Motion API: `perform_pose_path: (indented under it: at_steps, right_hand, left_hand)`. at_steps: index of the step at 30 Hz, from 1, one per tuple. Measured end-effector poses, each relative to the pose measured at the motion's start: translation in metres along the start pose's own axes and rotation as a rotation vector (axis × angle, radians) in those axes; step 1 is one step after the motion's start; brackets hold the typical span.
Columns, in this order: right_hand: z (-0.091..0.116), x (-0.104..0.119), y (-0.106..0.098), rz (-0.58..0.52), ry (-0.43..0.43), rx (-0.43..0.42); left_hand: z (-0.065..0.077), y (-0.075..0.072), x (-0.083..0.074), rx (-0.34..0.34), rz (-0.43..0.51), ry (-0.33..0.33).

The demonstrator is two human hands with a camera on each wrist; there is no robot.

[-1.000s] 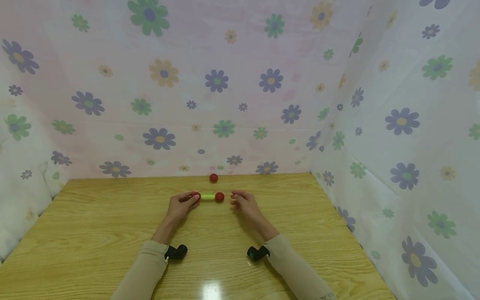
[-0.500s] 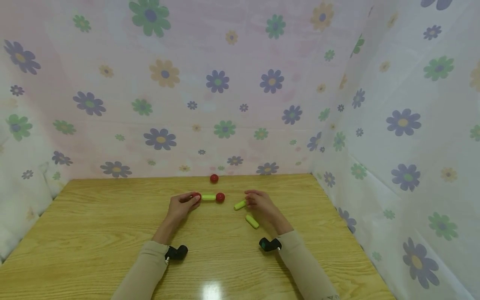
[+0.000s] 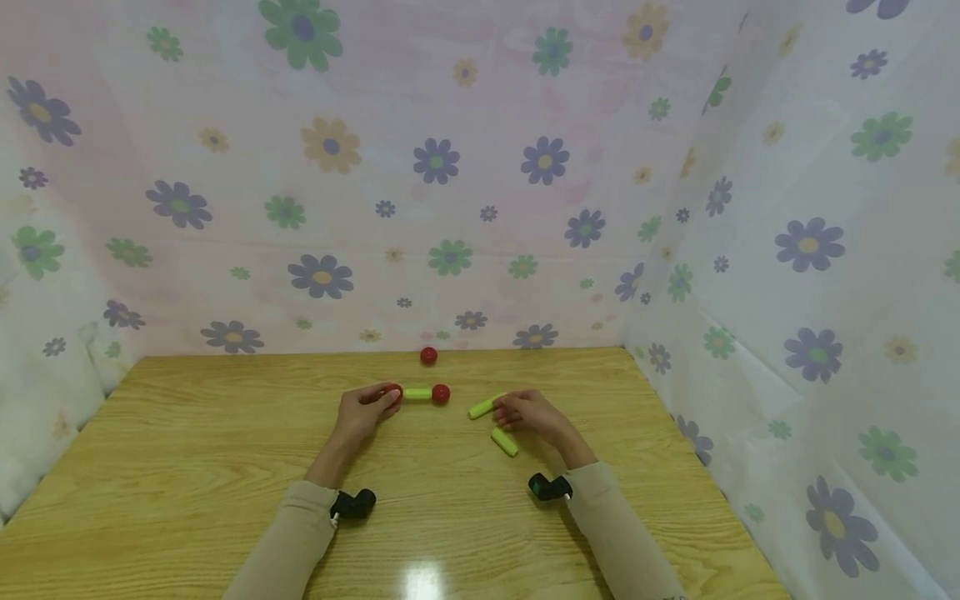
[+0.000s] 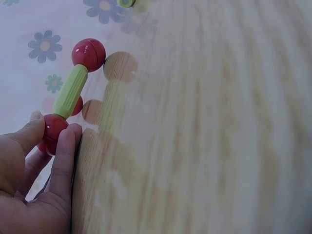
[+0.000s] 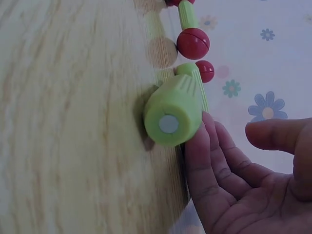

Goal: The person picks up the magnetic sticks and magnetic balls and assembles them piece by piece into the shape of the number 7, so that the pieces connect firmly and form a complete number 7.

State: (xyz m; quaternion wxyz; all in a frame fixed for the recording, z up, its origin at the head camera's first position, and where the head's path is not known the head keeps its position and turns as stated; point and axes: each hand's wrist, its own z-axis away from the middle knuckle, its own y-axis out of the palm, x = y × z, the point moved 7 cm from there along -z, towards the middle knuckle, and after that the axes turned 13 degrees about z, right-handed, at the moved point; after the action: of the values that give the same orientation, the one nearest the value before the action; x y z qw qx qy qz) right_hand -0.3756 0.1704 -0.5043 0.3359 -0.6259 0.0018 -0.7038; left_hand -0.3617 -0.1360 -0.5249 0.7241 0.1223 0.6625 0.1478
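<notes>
My left hand pinches a red ball between thumb and fingers. A ribbed light-green rod runs from that ball to a second red ball, the three in one line. My right hand is at the right end of a loose green rod, partly covering it. In the right wrist view its thumb stands well away from the fingers. Closer to me lies another loose green rod; a round grey disc shows in its end.
A single red ball lies at the table's back edge. The wooden table meets a flower-patterned cloth behind and at both sides. Each wrist carries a small black camera.
My right hand has moved right and slightly toward me, away from the right-hand red ball. Two loose green rods, out of sight a second ago, show on the table. My left hand has stayed put.
</notes>
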Motion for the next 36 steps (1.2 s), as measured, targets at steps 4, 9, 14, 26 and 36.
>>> perform_pose_path:
  at_steps: [4, 9, 14, 26, 36]
  right_hand:
    - [0.0, -0.001, -0.002, 0.009, 0.026, -0.031]
    - [0.001, -0.005, -0.006, -0.016, 0.099, -0.108]
    - [-0.004, -0.01, -0.01, -0.023, 0.152, -0.162]
    - [-0.017, -0.01, -0.006, -0.003, 0.189, -0.199]
    - [-0.022, -0.008, -0.007, 0.075, 0.205, -0.231]
  left_hand:
    - [0.0, 0.001, 0.0, 0.005, -0.005, -0.004]
    - [-0.001, 0.003, -0.001, 0.004, -0.012, 0.002]
    - [-0.001, 0.004, -0.002, 0.0, -0.01, 0.001]
    - [-0.001, 0.002, -0.002, -0.061, -0.003, -0.017]
    - [-0.001, 0.002, -0.001, -0.058, 0.001, -0.015]
